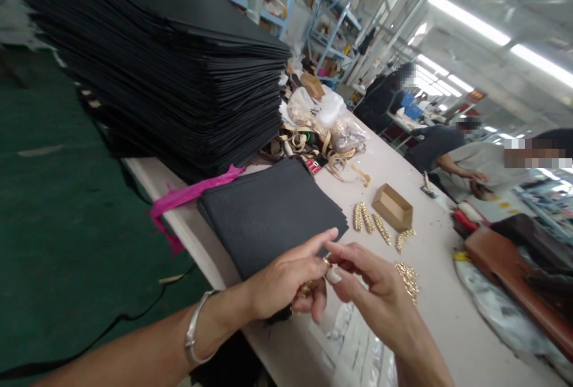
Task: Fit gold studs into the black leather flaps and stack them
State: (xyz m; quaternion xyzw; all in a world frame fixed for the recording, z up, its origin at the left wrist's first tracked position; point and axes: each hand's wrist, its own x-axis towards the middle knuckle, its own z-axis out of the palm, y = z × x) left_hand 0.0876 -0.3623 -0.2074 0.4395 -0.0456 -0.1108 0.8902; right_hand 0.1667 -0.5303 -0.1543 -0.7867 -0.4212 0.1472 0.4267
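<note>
Over the near part of the table, my left hand [286, 282] has its lower fingers curled around several small gold metal pieces [307, 289]. Its thumb and index finger meet my right hand [380, 297], which pinches one small gold piece [326, 263] between thumb and fingertips. The exact shape of that piece is hard to see. Beyond the hands, more gold pieces stand in short rows [382, 229], and a loose gold pile [407, 282] lies to the right. A stack of black sheets [273, 214] lies just past my left hand.
A tall pile of black material [179, 70] rises at the left. An open cardboard box [394, 208] sits behind the gold rows. Bags and straps [322, 130] clutter the back. A pink strip [192, 196] hangs over the table edge. Brown material [514, 279] lies right; co-workers [470, 160] are beyond.
</note>
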